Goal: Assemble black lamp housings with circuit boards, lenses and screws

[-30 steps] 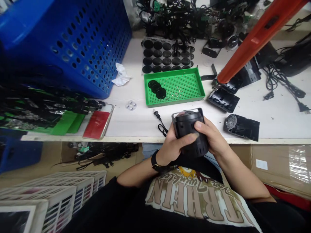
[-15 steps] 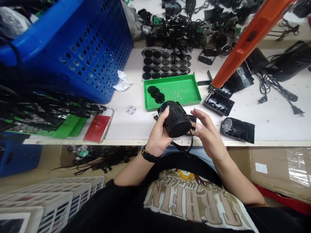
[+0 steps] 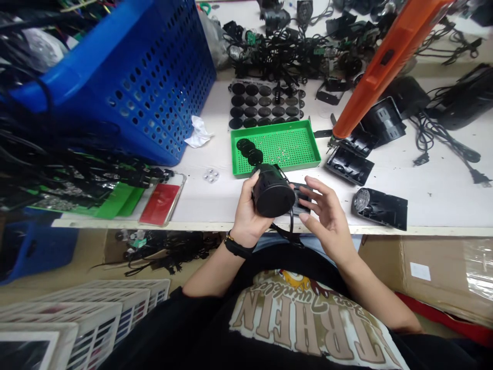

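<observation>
My left hand (image 3: 250,213) grips a black cylindrical housing (image 3: 272,194) with slots in its side, tilted so its flat round end faces me. From the housing a black cable (image 3: 291,226) hangs down past the table edge. My right hand (image 3: 327,218) is just to the right, fingers apart and holding nothing. A black plastic part (image 3: 303,197) lies on the table, partly hidden behind the housing and my right fingers. Behind the housing stands a green tray (image 3: 287,146) with several black discs (image 3: 249,151) and scattered tiny screws.
An orange electric screwdriver (image 3: 379,72) hangs over the right side. Black half-shells (image 3: 389,208) lie below it. At left stand a large blue basket (image 3: 154,92) and a red-backed phone case (image 3: 159,204). A sheet of black round stickers (image 3: 265,103) lies behind the tray, before tangled cables (image 3: 273,56).
My left hand has turned the housing so its round end shows more. My right hand has drawn away from it, its fingers spreading.
</observation>
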Demonstrator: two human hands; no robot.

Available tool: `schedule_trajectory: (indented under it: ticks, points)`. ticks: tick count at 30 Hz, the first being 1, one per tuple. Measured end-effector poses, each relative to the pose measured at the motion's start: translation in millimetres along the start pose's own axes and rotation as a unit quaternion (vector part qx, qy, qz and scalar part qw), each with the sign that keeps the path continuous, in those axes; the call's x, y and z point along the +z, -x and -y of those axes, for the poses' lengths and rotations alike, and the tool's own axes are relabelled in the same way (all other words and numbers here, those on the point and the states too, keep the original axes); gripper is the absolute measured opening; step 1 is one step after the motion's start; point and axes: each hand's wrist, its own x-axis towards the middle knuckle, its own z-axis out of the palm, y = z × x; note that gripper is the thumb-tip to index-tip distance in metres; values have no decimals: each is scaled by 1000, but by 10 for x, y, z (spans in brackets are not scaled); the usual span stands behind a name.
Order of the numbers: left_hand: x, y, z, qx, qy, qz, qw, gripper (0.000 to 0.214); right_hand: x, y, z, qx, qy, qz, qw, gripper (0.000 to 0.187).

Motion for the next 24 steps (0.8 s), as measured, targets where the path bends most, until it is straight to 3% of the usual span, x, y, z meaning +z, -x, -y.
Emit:
schedule_trajectory:
  ticks: [4, 8, 11, 14, 17, 24]
  points:
    - [41, 32, 5, -13, 18, 5, 1000, 34, -13, -64, -19, -98, 110, 24, 989, 64]
    - [78, 71, 31, 6, 34, 13, 999, 30, -79, -273, -35, -230, 223, 82, 944, 79]
    - [80, 92, 50, 23, 38, -10, 999, 26, -137, -451, -50, -296, 259, 156, 906, 84]
    - [73, 112, 60, 31, 42, -20, 998, 17, -162, -561, -63, -337, 244, 191, 889, 81]
    - [75, 137, 68, 29, 50, -16, 998, 13, -154, -578, -88, -355, 221, 190, 888, 77]
    - [45, 147, 83, -5, 49, 2, 999, 16, -189, -475, -107, -293, 239, 197, 905, 52]
